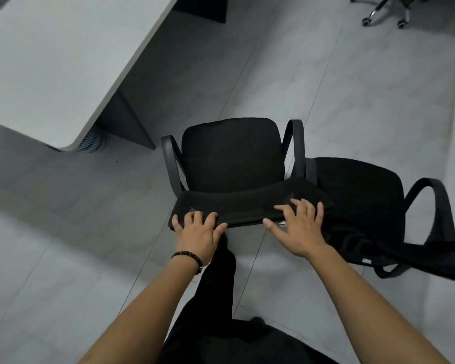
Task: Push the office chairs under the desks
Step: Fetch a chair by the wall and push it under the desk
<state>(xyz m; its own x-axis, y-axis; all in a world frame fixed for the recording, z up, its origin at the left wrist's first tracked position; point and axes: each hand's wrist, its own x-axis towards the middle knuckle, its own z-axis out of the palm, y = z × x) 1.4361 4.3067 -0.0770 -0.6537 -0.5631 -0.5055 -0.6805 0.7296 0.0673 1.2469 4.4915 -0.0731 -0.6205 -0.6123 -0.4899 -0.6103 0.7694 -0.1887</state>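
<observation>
The desk (63,61) occupies the upper left, its rounded corner nearest me, and the opening beneath it lies ahead and to the left of the chair. The step in hand, as I judge it, is steering the office chair (231,158) toward that opening, so I would push more on the right side than the left to swing the seat leftward, keep the force low and level so the castors roll and the chair does not tip, and line the armrests up with the desk edge before driving forward. My left hand (199,232), with a beaded bracelet (188,256) on the wrist, grips the left end of the backrest (247,203). Its fingers (192,215) are curled over the top edge and set close together, with the thumb lying along the near face. The chair stands on the tiled floor (326,88) clear of the desk, not yet under it. My right hand (298,229) rests on the right part of the backrest with fingers (304,206) spread apart and nearly straight, thumb held wide, pressing and not clasping. Just beside it a second chair (357,187) touches or nearly touches the first at the armrest, so I would separate them early. A chrome chair base (386,11) stands well apart at the upper right.
</observation>
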